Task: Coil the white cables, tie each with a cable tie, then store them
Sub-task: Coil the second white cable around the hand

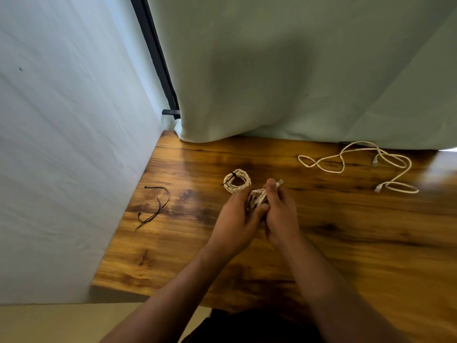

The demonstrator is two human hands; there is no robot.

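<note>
Both hands meet over the middle of the wooden table. My left hand and my right hand are closed together around a coiled white cable, whose plug end sticks up past my right thumb. Just behind them lies a finished white coil, bound with a black cable tie. A loose white cable sprawls uncoiled at the far right of the table. Black cable ties lie on the table at the left.
A white cloth wall borders the table's left edge. A pale curtain hangs along the back, and a black pole runs down between them. The table's near edge is at the bottom left.
</note>
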